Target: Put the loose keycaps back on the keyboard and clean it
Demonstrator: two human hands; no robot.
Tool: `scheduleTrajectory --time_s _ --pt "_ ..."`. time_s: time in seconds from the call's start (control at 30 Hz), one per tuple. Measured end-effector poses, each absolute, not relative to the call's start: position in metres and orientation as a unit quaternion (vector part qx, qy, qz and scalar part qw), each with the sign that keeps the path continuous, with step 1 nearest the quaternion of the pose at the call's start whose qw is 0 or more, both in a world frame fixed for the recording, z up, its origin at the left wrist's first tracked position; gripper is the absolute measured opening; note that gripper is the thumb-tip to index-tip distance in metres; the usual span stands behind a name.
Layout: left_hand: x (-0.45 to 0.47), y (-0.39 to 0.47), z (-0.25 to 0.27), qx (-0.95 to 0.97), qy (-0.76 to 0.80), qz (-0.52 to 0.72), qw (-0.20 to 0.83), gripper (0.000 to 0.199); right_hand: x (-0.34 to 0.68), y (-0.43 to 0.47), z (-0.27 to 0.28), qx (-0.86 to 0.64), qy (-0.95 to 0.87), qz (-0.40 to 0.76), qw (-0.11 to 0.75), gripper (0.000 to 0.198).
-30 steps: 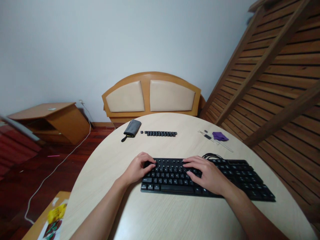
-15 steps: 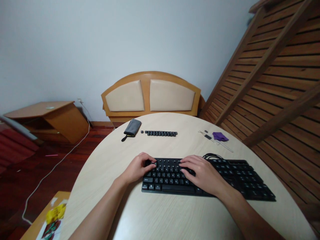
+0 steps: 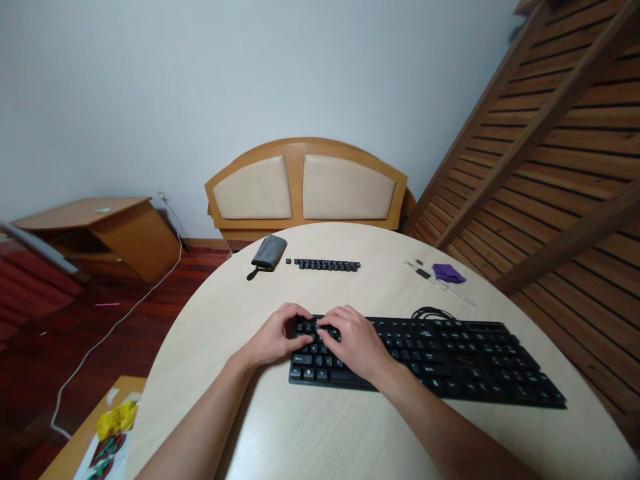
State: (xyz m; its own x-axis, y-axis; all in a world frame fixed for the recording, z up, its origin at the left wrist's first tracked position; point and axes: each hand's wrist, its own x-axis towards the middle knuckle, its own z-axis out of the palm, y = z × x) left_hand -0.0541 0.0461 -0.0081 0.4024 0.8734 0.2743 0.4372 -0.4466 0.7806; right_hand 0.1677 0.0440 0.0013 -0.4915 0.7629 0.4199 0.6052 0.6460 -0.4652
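right hand [image 3: 351, 339] | shifted left across keyboard [image 3: 430, 355] | now beside left hand [image 3: 277, 337]

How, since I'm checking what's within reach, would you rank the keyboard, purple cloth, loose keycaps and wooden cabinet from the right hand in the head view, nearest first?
1. Keyboard: directly under the right hand.
2. Loose keycaps: ahead, slightly left.
3. Purple cloth: ahead, to the right.
4. Wooden cabinet: far left.

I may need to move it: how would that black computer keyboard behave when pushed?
The computer keyboard would probably slide flat, being broad and low. Its straight edges suggest it stays stiff. The looped cable behind it may trail floppily.
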Motion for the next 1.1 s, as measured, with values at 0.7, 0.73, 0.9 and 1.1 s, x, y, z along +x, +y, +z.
scheduleTrajectory --time_s 0.7,0.73,0.9,1.1 --pt "-0.0529 0.0465 -0.011 0.773 0.404 0.358 0.334 0.02 0.1629 0.0439 0.0034 -0.403 -0.864 0.112 0.28 0.007" --pt "-0.053 0.0466 -0.0112 0.773 0.402 0.359 0.334 0.02 0.1631 0.0439 0.0035 -0.398 -0.866 0.111 0.279 0.007" --pt "-0.0537 0.0477 -0.014 0.774 0.398 0.361 0.333 0.02 0.1631 0.0448 0.0022 -0.389 -0.872 0.115 0.272 0.009" --pt "-0.0537 0.0475 -0.0132 0.775 0.4 0.36 0.331 0.02 0.1601 0.044 0.0004 -0.394 -0.872 0.114 0.268 0.01"
